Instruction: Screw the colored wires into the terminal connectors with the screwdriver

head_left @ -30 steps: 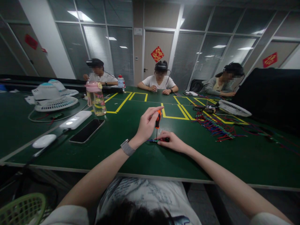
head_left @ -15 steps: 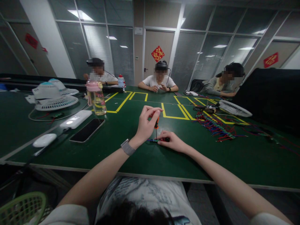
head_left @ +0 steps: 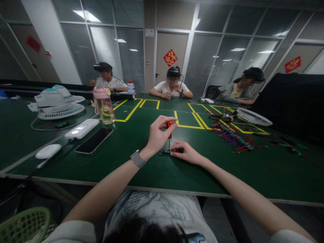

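Observation:
My left hand (head_left: 160, 133) grips the orange and black handle of a screwdriver (head_left: 169, 125) between thumb and fingers. The screwdriver stands upright, its thin shaft pointing down at a small green circuit board (head_left: 167, 151) on the table. Low beside the shaft, my right hand (head_left: 186, 152) pinches the board's right side, with fingers closed and resting on the tabletop. Something black and red shows under the right fingers, partly hidden. Blue wire sticks out at the board's left end. Whether the tip sits in a screw is too small to tell.
On the green table (head_left: 141, 168), a phone (head_left: 95, 140), a white power strip (head_left: 82, 129) and a pink-lidded bottle (head_left: 104, 106) stand left, near white fans (head_left: 59, 106). Several wired boards (head_left: 233, 136) lie right. Three people sit across. A green basket (head_left: 25, 224) is below.
My left thumb and fingers have parted a little around the screwdriver's handle, so more orange shows. My right hand and the board stay put. The person opposite has lifted a hand toward the face.

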Demonstrator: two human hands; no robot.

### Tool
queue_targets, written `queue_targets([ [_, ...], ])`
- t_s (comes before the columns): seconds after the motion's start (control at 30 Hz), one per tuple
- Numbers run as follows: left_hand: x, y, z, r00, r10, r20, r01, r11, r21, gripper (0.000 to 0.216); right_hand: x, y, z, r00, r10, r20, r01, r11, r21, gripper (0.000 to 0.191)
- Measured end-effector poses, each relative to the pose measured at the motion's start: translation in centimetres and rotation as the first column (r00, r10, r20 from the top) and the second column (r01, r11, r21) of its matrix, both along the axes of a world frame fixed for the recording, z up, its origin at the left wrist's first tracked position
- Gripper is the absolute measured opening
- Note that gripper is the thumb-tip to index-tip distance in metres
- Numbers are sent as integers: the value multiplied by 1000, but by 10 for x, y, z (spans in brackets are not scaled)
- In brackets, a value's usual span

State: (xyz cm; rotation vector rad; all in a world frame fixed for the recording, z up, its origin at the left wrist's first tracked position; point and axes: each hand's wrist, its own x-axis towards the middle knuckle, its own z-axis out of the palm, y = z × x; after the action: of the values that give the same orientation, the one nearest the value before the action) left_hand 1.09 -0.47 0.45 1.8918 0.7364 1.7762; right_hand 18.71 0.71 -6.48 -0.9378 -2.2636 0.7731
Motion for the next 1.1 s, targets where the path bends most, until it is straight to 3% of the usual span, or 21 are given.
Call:
queue_targets([
  [0.17, -3, 2, 0, 998, 59, -30, -58, 998, 17, 21, 0, 0, 0, 1000, 5, -5, -5, 1000, 8, 27],
  [0.33, 0, 3, -1, 985, -147, 84, 155, 984, -89, 31, 0, 0, 0, 1000, 2, 8, -2, 1000, 15, 26],
  [0.4, 2, 1, -1, 976, -173, 132, 190, 974, -122, 31, 0, 0, 1, 1000, 2, 12, -2, 1000, 17, 26],
  [0.67, -1, 0, 0, 1000, 14, -9, -13, 1000, 27, 16, 0, -1, 2, 1000, -4, 15, 3, 1000, 19, 26],
  [0.77, -2, 1, 0, 999, 38, -36, -37, 999, 24, 22, -1, -1, 2, 1000, -3, 10, 3, 1000, 19, 26],
  [0.97, 2, 0, -1, 975, -196, 104, 206, 975, -87, 33, -1, 0, 1, 1000, 6, 3, -6, 1000, 23, 28],
  [1.1, 3, -1, -1, 977, -171, 125, 185, 976, -112, 30, -1, 0, 1, 1000, 6, 1, -6, 1000, 11, 27],
])
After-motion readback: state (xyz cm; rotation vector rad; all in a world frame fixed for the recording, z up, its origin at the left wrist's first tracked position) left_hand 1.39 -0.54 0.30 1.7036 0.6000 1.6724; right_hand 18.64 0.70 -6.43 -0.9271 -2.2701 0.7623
